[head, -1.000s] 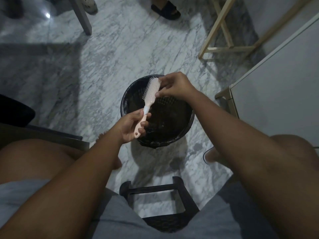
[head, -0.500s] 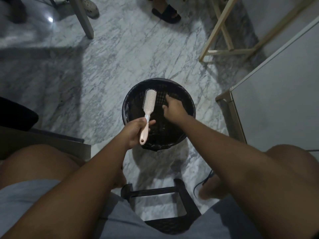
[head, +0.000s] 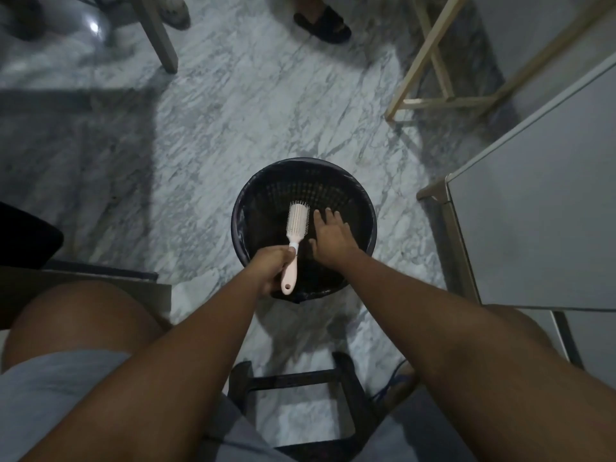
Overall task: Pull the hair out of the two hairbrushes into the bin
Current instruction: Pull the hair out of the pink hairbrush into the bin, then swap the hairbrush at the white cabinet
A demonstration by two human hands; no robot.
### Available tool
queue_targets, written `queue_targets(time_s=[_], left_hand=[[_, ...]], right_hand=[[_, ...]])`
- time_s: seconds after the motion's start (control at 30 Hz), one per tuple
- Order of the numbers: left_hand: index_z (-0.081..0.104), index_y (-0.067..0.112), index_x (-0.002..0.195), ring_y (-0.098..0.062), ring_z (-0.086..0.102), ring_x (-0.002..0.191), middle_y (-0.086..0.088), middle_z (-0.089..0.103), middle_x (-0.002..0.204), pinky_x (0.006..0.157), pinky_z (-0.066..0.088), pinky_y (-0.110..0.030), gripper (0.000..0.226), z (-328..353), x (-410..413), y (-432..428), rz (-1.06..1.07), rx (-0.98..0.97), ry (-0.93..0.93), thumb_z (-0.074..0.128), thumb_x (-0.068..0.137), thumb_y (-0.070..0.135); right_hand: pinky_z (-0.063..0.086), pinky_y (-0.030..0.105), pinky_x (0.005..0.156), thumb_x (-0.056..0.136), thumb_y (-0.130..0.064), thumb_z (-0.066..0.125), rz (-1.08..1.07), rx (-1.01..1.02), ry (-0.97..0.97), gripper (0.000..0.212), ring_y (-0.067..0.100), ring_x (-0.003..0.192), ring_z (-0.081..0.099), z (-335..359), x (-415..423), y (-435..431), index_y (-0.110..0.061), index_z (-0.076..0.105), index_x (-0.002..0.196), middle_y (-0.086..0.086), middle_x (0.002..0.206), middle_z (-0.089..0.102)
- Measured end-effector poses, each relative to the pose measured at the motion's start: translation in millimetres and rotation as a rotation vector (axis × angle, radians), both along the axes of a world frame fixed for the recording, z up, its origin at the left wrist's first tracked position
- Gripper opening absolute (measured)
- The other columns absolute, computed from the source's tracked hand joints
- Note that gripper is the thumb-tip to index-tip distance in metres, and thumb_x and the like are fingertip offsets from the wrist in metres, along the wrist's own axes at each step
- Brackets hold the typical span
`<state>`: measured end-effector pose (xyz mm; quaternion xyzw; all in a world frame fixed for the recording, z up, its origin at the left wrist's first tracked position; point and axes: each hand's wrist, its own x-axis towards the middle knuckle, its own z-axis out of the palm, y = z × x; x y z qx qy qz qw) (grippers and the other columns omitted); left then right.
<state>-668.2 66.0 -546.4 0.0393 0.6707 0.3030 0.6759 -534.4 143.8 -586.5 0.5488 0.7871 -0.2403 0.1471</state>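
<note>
Centre frame: left hand (head: 271,270) fisted round the handle, hairbrush (head: 294,228) lowered so its head sits over the mouth of the bin (head: 301,181). Right hand (head: 331,241) has left the bristles it was pinching a second ago and dropped just beside the brush, fingers straight and spread, holding nothing I can see; reads as a tuft released into the bin. Can't tell if hair remains in the bristles. The second brush isn't in view, so likely more to do.
</note>
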Motion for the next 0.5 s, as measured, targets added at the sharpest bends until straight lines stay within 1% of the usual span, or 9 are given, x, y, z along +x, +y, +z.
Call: queue_targets(time_s=[0.07, 0.13, 0.23, 0.37, 0.43, 0.5], left_hand=[[0.061, 0.003, 0.124, -0.019, 0.057, 0.069, -0.008, 0.06, 0.079, 0.06, 0.045, -0.03, 0.028, -0.2, 1.1, 2.5, -0.02, -0.01, 0.009, 0.049, 0.098, 0.01], [0.062, 0.005, 0.124, -0.02, 0.058, 0.072, -0.009, 0.062, 0.081, 0.062, 0.046, -0.03, 0.029, 3.0, 1.6, 6.4, -0.029, -0.019, 0.018, 0.05, 0.098, 0.011], [0.063, 0.009, 0.12, -0.021, 0.059, 0.076, -0.009, 0.064, 0.085, 0.064, 0.047, -0.031, 0.025, 28.2, 5.7, 13.5, -0.024, -0.023, 0.011, 0.05, 0.099, 0.011], [0.064, 0.011, 0.119, -0.022, 0.06, 0.082, -0.009, 0.066, 0.091, 0.066, 0.047, -0.033, 0.024, 92.4, 14.9, 32.3, -0.049, 0.018, 0.011, 0.052, 0.099, 0.012], [0.065, 0.012, 0.119, -0.023, 0.061, 0.084, -0.008, 0.067, 0.093, 0.066, 0.048, -0.034, 0.024, 131.5, 21.8, 44.9, -0.09, 0.048, 0.038, 0.053, 0.098, 0.013], [0.064, 0.012, 0.12, -0.023, 0.061, 0.086, -0.008, 0.067, 0.097, 0.066, 0.049, -0.034, 0.025, 174.0, 31.0, 57.9, -0.155, 0.08, 0.067, 0.055, 0.097, 0.016]], right_hand=[[0.019, 0.056, 0.121, 0.097, -0.032, 0.051, -0.01, -0.005, 0.011, 0.076, 0.041, 0.15, 0.01, 1.0, 1.7, 2.5, -0.01, 0.009, 0.157, 0.021, 0.163, 0.012], [0.018, 0.055, 0.121, 0.097, -0.033, 0.052, -0.015, 0.0, 0.02, 0.077, 0.041, 0.151, 0.009, 7.1, 3.3, 4.4, -0.011, 0.009, 0.157, 0.021, 0.163, 0.011], [0.018, 0.055, 0.121, 0.097, -0.033, 0.052, -0.047, 0.007, 0.033, 0.077, 0.041, 0.151, 0.009, 34.6, 8.3, 6.3, -0.012, 0.009, 0.157, 0.022, 0.163, 0.011], [0.018, 0.054, 0.121, 0.096, -0.034, 0.051, -0.104, 0.053, 0.062, 0.076, 0.041, 0.15, 0.011, 102.2, 24.2, 15.5, -0.013, 0.01, 0.157, 0.021, 0.162, 0.012], [0.022, 0.054, 0.12, 0.096, -0.035, 0.051, -0.151, 0.091, 0.08, 0.075, 0.041, 0.149, 0.013, 144.7, 38.1, 21.5, -0.013, 0.012, 0.157, 0.021, 0.162, 0.013], [0.022, 0.054, 0.12, 0.097, -0.035, 0.051, -0.207, 0.12, 0.098, 0.075, 0.041, 0.149, 0.012, 191.9, 55.3, 27.1, -0.012, 0.012, 0.157, 0.021, 0.162, 0.012]])
